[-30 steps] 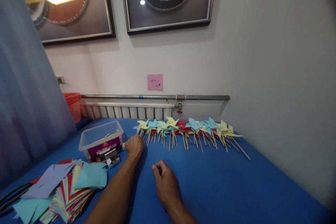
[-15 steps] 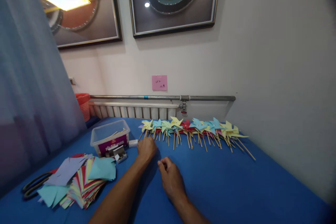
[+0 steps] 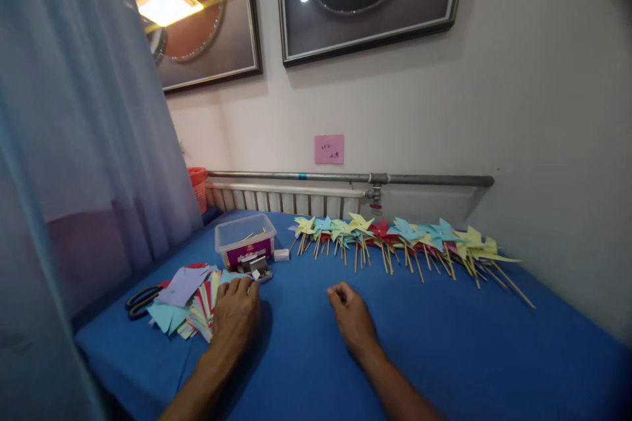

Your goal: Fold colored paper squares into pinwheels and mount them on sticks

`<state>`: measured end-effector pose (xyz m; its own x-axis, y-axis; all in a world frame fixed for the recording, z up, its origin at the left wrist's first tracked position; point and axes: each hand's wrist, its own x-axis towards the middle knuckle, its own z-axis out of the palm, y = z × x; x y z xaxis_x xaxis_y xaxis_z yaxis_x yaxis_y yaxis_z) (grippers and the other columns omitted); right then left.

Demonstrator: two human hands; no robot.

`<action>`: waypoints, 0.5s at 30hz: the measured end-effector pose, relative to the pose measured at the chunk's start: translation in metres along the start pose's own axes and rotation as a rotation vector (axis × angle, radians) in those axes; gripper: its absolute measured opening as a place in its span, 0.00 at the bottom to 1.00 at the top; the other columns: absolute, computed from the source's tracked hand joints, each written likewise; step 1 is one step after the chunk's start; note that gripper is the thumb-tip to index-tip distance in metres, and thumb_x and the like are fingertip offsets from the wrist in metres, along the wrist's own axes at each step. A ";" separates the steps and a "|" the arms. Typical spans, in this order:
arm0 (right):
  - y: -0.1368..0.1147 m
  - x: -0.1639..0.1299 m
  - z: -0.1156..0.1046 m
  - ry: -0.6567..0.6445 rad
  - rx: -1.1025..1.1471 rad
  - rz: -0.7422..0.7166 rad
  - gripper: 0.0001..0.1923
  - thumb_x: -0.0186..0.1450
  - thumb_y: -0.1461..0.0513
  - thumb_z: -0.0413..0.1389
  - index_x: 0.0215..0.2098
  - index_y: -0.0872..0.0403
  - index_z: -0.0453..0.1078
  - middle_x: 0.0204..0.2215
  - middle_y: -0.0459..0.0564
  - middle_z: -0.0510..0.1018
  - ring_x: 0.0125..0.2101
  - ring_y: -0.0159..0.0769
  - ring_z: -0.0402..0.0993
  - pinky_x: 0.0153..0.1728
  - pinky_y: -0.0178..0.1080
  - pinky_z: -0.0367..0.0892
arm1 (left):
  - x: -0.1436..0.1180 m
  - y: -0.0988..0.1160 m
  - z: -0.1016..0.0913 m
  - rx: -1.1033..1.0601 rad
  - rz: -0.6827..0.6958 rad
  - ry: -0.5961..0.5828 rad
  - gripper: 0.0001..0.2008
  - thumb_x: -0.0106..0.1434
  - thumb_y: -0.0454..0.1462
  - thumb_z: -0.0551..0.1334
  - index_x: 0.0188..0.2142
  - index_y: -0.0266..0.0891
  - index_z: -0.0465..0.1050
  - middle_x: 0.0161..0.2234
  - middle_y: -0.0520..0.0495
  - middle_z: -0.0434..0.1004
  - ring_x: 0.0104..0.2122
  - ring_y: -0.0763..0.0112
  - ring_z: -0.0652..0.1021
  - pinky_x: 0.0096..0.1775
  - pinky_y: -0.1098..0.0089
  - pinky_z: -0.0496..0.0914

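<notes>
My left hand (image 3: 237, 312) lies over the right side of a stack of cut coloured paper (image 3: 200, 309), fingers reaching onto a light blue sheet (image 3: 232, 276); its fingertips are partly hidden. Several colours show along the fanned edges, with a lilac sheet (image 3: 182, 286) on top at the left. My right hand (image 3: 353, 316) is curled closed above the blue tabletop, thumb against the index finger; whatever it may hold is hidden. Farther back lies a row of paper pinwheels (image 3: 380, 231) on thin sticks.
Scissors with black handles (image 3: 141, 302) lie partly under the paper. Behind the stack stand a clear plastic box (image 3: 245, 237) with sticks inside, a small open case (image 3: 259, 268) and a small white box (image 3: 281, 254). A curtain (image 3: 99, 112) hangs at the left; a wall closes the back.
My left hand has moved from near the pinwheel sticks back and left onto the paper stack. My right hand stays curled. The whole view has shifted, so things appear farther right.
</notes>
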<state>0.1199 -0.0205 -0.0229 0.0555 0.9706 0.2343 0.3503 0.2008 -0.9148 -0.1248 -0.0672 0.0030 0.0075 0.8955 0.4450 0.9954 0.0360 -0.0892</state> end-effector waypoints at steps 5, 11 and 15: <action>0.001 0.001 0.000 0.000 -0.020 -0.005 0.15 0.63 0.50 0.50 0.26 0.50 0.66 0.18 0.41 0.67 0.21 0.35 0.64 0.25 0.36 0.55 | -0.015 -0.026 0.007 0.072 0.013 0.014 0.17 0.66 0.30 0.54 0.48 0.33 0.78 0.53 0.33 0.76 0.57 0.48 0.70 0.61 0.44 0.53; 0.000 0.000 -0.001 -0.001 -0.018 -0.020 0.15 0.63 0.49 0.51 0.26 0.50 0.66 0.18 0.40 0.67 0.21 0.35 0.63 0.25 0.36 0.55 | -0.025 -0.030 0.015 0.024 0.036 0.015 0.16 0.69 0.30 0.53 0.43 0.37 0.80 0.50 0.37 0.79 0.52 0.52 0.74 0.61 0.46 0.54; 0.001 0.000 -0.001 -0.016 -0.009 -0.017 0.15 0.63 0.49 0.50 0.26 0.50 0.66 0.18 0.40 0.67 0.21 0.35 0.63 0.25 0.36 0.56 | -0.029 -0.029 0.017 0.030 0.057 0.061 0.17 0.68 0.28 0.52 0.45 0.36 0.80 0.52 0.36 0.78 0.54 0.52 0.73 0.61 0.47 0.54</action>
<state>0.1210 -0.0204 -0.0230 0.0342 0.9692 0.2439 0.3598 0.2158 -0.9078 -0.1555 -0.0864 -0.0220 0.0704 0.8678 0.4919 0.9899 0.0000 -0.1417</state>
